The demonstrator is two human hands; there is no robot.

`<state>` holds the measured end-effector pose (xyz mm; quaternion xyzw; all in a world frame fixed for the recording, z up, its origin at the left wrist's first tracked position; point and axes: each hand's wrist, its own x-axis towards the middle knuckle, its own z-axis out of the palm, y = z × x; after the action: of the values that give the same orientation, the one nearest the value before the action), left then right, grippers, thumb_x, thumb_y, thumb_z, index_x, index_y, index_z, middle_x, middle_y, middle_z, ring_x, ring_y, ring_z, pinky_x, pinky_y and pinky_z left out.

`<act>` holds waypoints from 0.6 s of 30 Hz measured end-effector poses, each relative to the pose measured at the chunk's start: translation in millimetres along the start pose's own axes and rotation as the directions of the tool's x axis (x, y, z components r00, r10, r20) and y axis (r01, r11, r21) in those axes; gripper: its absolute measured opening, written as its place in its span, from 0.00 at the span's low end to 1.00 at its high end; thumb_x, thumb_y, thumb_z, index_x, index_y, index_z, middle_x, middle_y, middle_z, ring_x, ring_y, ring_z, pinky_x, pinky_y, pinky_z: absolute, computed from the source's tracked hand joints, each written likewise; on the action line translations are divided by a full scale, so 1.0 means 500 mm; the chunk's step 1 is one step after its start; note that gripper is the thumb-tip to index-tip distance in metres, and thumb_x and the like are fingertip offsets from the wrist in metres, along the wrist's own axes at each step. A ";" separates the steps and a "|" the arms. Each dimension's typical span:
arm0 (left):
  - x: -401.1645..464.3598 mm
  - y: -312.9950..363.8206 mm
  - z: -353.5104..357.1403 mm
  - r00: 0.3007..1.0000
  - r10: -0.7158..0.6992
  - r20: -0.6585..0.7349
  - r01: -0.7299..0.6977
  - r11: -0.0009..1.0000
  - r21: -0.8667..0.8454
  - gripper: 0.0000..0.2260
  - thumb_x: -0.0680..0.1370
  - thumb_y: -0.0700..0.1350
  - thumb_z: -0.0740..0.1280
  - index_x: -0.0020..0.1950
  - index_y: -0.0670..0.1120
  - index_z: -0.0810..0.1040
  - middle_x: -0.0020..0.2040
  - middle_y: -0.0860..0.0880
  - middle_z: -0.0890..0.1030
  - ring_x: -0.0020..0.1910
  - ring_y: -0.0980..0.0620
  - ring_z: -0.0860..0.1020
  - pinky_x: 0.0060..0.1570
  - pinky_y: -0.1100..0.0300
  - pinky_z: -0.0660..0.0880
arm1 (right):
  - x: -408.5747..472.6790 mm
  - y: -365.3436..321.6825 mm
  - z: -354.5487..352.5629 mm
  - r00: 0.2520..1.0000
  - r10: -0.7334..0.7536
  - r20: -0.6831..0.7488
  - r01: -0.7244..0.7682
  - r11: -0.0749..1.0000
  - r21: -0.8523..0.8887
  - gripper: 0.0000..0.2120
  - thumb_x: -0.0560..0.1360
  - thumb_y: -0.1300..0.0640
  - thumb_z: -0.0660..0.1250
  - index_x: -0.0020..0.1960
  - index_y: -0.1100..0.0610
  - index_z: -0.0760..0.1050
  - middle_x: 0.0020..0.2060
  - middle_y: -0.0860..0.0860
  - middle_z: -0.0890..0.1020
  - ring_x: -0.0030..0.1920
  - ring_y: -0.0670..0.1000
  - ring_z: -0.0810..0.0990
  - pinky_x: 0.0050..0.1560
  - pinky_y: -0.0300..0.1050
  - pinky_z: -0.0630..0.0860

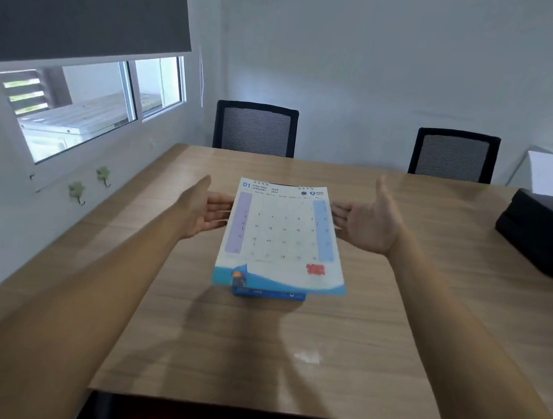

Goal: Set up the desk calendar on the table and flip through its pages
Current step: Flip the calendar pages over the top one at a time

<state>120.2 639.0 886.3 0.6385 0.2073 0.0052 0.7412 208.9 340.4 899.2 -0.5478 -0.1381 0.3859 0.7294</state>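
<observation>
A desk calendar [282, 241] stands tilted on the wooden table [279, 354], its white January page facing me above a blue base. My left hand [204, 213] is at its left edge, palm turned inward and fingers straight, the fingertips hidden behind the page. My right hand [368, 220] mirrors it at the right edge, fingers stretched out against the page side and thumb pointing up, away from the calendar. Neither thumb presses on the page.
Two black mesh-backed chairs [256, 128] [453, 155] stand at the table's far edge. A black printer [548, 233] holding white paper sits on the table at the right. A wall with a window and two green hooks [77, 190] runs along the left.
</observation>
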 end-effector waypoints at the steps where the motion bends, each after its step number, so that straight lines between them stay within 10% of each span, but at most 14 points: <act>1: 0.002 0.013 0.009 0.998 0.058 -0.030 -0.058 0.998 0.011 0.29 0.80 0.60 0.47 0.57 0.39 0.77 0.51 0.43 0.81 0.48 0.47 0.80 0.48 0.54 0.75 | 0.001 -0.017 0.006 1.000 -0.023 -0.008 0.023 1.000 -0.012 0.55 0.67 0.22 0.34 0.65 0.66 0.71 0.58 0.56 0.82 0.64 0.54 0.75 0.64 0.50 0.68; 9: 0.031 0.075 0.079 0.925 0.367 -0.104 -0.329 0.905 0.269 0.28 0.81 0.59 0.42 0.72 0.46 0.68 0.74 0.44 0.67 0.72 0.43 0.64 0.69 0.46 0.63 | 0.052 -0.087 0.063 0.981 -0.127 -0.148 0.069 0.936 -0.344 0.49 0.68 0.25 0.29 0.78 0.53 0.52 0.79 0.48 0.53 0.79 0.52 0.45 0.75 0.59 0.40; 13: 0.073 0.074 0.092 0.941 0.317 -0.120 -0.228 0.854 0.469 0.28 0.80 0.60 0.43 0.70 0.47 0.69 0.65 0.46 0.72 0.63 0.44 0.71 0.61 0.50 0.67 | 0.116 -0.065 0.074 0.930 -0.321 -0.176 0.147 0.768 -0.623 0.36 0.77 0.34 0.31 0.78 0.49 0.54 0.77 0.52 0.61 0.76 0.55 0.57 0.76 0.58 0.50; 18: 0.127 0.042 0.083 0.928 0.372 -0.038 -0.234 0.657 0.717 0.26 0.81 0.58 0.41 0.60 0.47 0.74 0.52 0.48 0.71 0.51 0.48 0.69 0.51 0.55 0.63 | 0.168 -0.014 0.034 0.902 -0.313 -0.297 -0.164 0.388 -0.907 0.34 0.77 0.36 0.32 0.79 0.49 0.47 0.79 0.49 0.48 0.79 0.56 0.41 0.75 0.66 0.40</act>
<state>196.7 621.1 891.0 0.8933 0.1505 0.1082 0.4095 256.5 411.5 893.0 -0.9197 -0.1913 0.0821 0.3328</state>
